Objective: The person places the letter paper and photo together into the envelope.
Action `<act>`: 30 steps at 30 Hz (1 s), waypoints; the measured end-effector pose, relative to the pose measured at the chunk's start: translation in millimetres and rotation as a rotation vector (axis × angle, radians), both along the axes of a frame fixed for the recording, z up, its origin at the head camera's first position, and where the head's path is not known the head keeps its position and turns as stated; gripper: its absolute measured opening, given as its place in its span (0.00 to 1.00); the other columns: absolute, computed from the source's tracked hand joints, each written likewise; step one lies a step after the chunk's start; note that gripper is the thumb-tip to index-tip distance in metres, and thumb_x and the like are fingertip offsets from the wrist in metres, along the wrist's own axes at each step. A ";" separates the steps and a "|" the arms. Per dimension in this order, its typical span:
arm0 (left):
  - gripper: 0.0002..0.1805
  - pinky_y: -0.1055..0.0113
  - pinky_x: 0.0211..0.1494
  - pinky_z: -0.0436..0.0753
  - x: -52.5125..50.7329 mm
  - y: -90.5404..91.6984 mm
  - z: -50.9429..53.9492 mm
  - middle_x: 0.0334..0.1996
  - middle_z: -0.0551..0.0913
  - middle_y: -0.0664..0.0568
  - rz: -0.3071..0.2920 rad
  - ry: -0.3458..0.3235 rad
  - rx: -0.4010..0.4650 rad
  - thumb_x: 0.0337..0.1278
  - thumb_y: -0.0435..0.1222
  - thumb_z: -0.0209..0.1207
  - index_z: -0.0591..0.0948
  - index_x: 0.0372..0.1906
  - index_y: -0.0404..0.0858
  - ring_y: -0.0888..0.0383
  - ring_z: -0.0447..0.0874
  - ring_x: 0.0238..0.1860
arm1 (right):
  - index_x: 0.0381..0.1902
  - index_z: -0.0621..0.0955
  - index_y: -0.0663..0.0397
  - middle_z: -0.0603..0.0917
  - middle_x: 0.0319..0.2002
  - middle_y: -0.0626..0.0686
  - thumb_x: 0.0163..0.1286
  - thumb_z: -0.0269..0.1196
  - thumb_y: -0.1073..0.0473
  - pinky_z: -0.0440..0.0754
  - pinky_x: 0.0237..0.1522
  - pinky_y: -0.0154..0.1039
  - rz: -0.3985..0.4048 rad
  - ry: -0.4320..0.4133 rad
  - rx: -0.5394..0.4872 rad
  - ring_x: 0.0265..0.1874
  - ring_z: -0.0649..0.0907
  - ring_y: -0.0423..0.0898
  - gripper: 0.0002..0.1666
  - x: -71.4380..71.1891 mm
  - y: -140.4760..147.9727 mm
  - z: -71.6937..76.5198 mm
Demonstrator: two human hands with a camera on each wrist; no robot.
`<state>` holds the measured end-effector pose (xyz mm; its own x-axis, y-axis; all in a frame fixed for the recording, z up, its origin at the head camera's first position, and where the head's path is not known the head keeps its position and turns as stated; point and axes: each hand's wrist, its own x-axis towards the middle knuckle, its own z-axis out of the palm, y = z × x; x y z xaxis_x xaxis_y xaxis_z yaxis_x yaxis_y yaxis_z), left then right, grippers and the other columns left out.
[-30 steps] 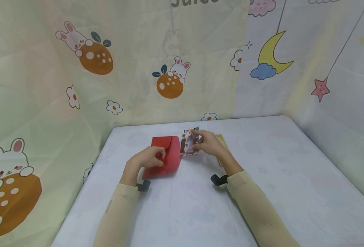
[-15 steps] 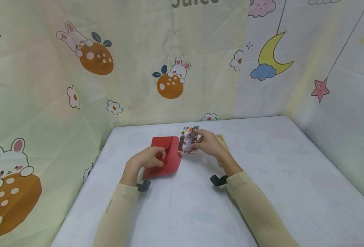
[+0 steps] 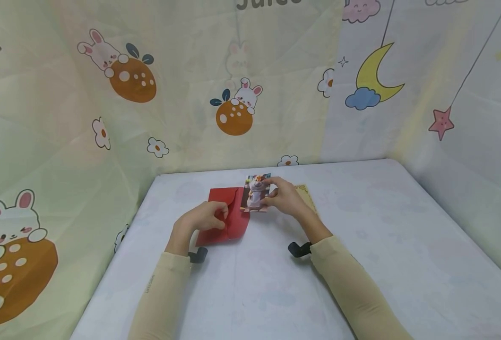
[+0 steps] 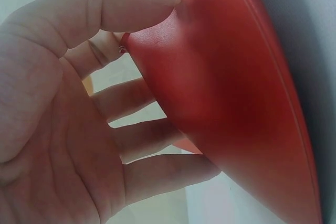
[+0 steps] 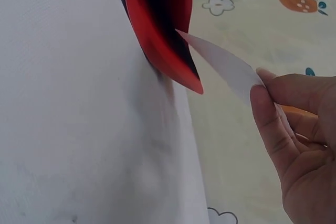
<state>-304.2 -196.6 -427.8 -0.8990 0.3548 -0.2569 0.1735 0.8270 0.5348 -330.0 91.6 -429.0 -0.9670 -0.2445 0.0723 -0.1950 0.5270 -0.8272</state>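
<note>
My left hand (image 3: 205, 216) pinches the edge of a red envelope (image 3: 237, 224) near the table's far side. In the left wrist view the thumb lies on one side of the red paper (image 4: 231, 93) and the fingers reach behind it. My right hand (image 3: 286, 196) holds a small photo card (image 3: 255, 193) by its right edge, between thumb and fingers. A hamster-like animal is pictured on it. From the right wrist, the envelope's mouth (image 5: 157, 51) gapes with a dark inside, and the card's pointed corner (image 5: 197, 43) is at that mouth. Whether it touches, I cannot tell.
A gold patterned card (image 3: 305, 193) lies on the table behind my right wrist, partly hidden. The white-covered table (image 3: 259, 293) ends at a printed cloth wall (image 3: 182, 113) behind and at both sides.
My right hand has moved slightly left with the photo card, which now overlaps the envelope's right part in the head view. The left hand and envelope have hardly moved.
</note>
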 end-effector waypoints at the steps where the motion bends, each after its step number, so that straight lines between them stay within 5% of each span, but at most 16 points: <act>1: 0.14 0.62 0.39 0.82 -0.2 0.0 -0.2 0.40 0.81 0.50 0.001 -0.002 0.000 0.55 0.35 0.72 0.79 0.42 0.47 0.51 0.79 0.47 | 0.71 0.73 0.48 0.83 0.48 0.55 0.64 0.75 0.62 0.81 0.36 0.39 -0.004 -0.002 -0.001 0.38 0.85 0.48 0.39 0.4 -1.1 0.1; 30: 0.14 0.62 0.39 0.80 3.9 2.8 5.3 0.39 0.81 0.50 0.001 0.000 -0.006 0.56 0.35 0.72 0.79 0.42 0.47 0.51 0.78 0.45 | 0.74 0.72 0.54 0.86 0.50 0.57 0.64 0.75 0.61 0.80 0.39 0.39 0.148 -0.150 -0.051 0.37 0.86 0.46 0.42 5.7 -12.1 -2.5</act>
<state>-300.3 -193.8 -422.5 -0.8992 0.3525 -0.2592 0.1727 0.8303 0.5298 -324.3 79.5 -431.5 -0.9215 -0.3846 -0.0536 -0.1403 0.4584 -0.8776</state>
